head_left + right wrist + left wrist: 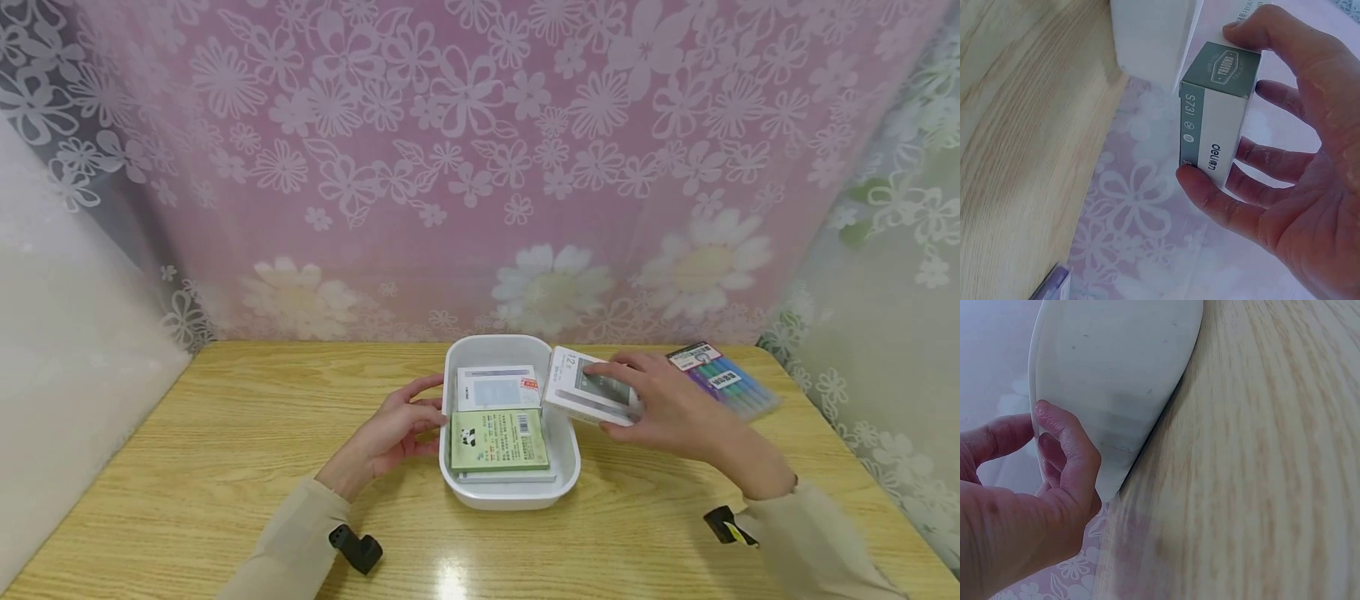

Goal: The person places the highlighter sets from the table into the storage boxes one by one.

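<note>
A white plastic storage bin (511, 502) stands on the table. My left hand (401, 429) is at its left side; in the left wrist view, thumb and curled fingers pinch the bin's rim (1034, 381). My right hand (663, 404) grips a small white and grey-green deli box (562, 385) by its edges, tilted over the bin's right rim. The right wrist view shows the box's end (1216, 128), marked S731, between thumb and fingers. Inside the bin lie a white box (480, 393) with a red sticker and a green panda-printed packet (498, 450) on top of another white item (517, 477).
A clear pack of coloured pens (731, 383) lies on the table at the right, behind my right hand. The wooden table (300, 417) ends at a pink floral curtain (390, 208) at the back, and pale curtains hang on both sides.
</note>
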A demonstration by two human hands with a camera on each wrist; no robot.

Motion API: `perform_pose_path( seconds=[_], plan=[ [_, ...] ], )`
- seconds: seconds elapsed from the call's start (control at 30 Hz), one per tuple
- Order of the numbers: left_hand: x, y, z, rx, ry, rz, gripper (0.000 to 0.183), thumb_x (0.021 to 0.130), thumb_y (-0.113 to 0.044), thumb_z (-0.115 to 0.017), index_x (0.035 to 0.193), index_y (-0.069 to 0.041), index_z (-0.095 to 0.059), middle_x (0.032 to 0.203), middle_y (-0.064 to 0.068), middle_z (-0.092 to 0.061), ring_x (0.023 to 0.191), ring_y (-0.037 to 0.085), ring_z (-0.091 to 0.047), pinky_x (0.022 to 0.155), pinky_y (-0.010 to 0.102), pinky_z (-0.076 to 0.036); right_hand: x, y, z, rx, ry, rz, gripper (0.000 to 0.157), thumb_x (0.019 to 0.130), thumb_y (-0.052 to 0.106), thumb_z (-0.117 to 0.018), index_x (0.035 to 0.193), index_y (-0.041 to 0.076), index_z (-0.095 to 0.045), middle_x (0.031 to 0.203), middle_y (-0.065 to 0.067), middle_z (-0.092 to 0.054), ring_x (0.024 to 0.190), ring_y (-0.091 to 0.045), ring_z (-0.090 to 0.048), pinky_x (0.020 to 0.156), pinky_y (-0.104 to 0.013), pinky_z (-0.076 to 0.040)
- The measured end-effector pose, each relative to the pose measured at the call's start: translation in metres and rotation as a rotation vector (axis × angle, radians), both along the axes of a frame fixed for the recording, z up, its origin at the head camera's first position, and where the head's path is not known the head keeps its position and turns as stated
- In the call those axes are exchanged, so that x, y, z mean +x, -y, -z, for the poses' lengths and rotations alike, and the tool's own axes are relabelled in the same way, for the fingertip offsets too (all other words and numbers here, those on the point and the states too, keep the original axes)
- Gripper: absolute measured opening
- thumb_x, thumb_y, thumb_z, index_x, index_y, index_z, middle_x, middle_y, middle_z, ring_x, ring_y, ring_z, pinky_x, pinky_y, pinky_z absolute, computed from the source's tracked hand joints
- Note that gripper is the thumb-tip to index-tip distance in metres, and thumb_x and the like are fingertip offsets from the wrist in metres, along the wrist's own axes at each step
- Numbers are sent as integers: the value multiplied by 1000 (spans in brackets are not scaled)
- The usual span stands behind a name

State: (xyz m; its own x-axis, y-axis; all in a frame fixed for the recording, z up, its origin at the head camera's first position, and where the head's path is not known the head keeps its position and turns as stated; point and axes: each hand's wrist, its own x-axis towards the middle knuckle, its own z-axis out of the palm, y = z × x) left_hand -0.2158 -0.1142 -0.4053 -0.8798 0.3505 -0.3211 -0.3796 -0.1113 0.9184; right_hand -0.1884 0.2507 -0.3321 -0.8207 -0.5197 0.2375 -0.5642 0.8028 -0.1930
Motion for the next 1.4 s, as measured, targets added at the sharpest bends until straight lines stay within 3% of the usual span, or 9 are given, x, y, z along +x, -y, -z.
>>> perform_pose_path(
  seconds=[0.2, 0.4, 0.7, 1.4],
  plan=[
    [0, 1, 1, 4, -2, 6, 71, 93, -1, -59, 157, -13, -33, 144, 18, -56, 98, 13, -68, 74, 30, -59, 3, 10, -1, -11, 5, -21, 63, 78, 28, -86, 137, 23, -64, 130, -14, -63, 114, -36, -60, 88, -52, -53],
    [0, 1, 1, -5, -5, 5, 70, 93, -2, -60, 157, -14, -34, 145, 18, -56, 98, 13, -68, 74, 30, -59, 4, 18, -1, 5, -19, -33, 64, 77, 30, -87, 136, 22, -65, 126, -9, -65, 110, -30, -60, 86, -47, -53],
    [0, 1, 0, -2, -2, 7, 70, 93, -2, -59, 157, -14, -33, 146, 19, -55, 98, 13, -68, 74, 31, -59, 5, 36, 0, -11, -31, -78, 62, 75, 29, -87, 133, 19, -67, 128, -14, -65, 116, -35, -60, 91, -52, -55],
    [1, 1, 3, 3, -23, 16, 71, 93, -2, -59, 158, -14, -33, 149, 20, -53, 98, 12, -68, 75, 32, -59, 7, 61, 3, 14, 37, -132, 59, 77, 28, -86, 132, 21, -66, 133, -13, -61, 121, -35, -56, 91, -51, -56]
  ],
)
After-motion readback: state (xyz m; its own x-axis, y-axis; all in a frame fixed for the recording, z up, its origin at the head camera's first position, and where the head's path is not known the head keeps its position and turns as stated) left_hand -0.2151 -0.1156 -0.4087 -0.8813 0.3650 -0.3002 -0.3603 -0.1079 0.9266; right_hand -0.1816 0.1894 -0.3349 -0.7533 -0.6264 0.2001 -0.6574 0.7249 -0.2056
